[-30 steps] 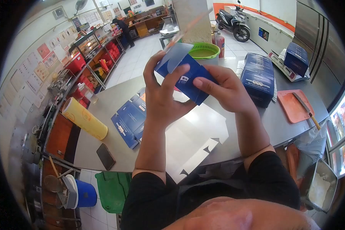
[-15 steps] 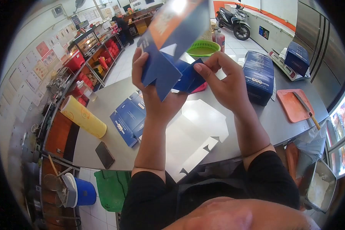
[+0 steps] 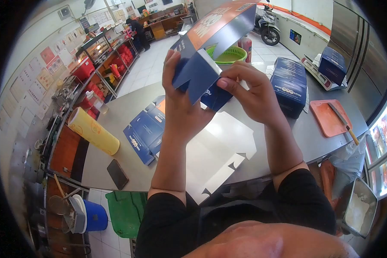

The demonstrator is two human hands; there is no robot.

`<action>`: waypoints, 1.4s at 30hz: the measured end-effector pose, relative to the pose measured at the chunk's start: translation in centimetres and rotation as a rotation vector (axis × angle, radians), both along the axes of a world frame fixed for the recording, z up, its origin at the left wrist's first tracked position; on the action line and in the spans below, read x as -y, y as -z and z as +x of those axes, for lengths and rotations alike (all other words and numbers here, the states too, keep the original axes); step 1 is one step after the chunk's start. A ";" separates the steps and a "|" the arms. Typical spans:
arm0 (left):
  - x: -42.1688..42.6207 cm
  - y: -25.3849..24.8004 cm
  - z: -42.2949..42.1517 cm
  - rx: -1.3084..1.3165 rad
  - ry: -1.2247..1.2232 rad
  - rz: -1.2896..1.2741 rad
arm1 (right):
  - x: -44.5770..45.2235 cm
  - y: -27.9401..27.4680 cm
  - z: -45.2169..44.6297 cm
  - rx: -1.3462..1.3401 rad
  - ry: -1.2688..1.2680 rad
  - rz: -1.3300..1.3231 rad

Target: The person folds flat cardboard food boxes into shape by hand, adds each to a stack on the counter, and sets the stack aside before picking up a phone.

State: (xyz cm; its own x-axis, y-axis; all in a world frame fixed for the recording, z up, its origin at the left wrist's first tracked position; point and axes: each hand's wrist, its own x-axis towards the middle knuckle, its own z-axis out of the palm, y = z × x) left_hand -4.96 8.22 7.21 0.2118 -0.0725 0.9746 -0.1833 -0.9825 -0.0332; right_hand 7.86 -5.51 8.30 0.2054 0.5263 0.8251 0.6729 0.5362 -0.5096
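Observation:
A partly folded blue and orange cardboard box (image 3: 215, 28) is held up above the steel table. My left hand (image 3: 182, 105) is closed around its left side, with the fingers behind the panel. My right hand (image 3: 251, 88) pinches a blue flap at the box's right side between thumb and fingers. Below my hands, an unfolded box blank (image 3: 219, 150) lies white side up. Beside my left forearm is another flat blank (image 3: 144, 133), printed side up in blue.
On the steel table (image 3: 284, 152) stand a yellow roll (image 3: 93, 131), a dark phone (image 3: 117, 174) and folded blue boxes (image 3: 289, 86). An orange tray (image 3: 331, 118) bears a knife (image 3: 342, 118). Behind my hands is a green basket (image 3: 230, 54). A person (image 3: 138, 34) stands far off.
The box has tilted and shifted slightly to the right, with its orange lid panel turned more into view. My left hand moved right with it; my right hand still pinches the flap.

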 end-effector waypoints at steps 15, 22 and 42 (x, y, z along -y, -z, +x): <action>3.1 0.0 -2.1 -0.633 0.312 -0.105 | 4.3 -1.3 3.1 -0.109 0.083 -0.153; 2.5 -0.2 -2.4 -0.611 0.333 -0.044 | 5.5 -1.8 2.9 0.175 0.148 -0.183; 2.5 -0.3 -3.3 -0.543 0.278 0.008 | 7.5 0.7 -2.3 0.069 0.209 -0.344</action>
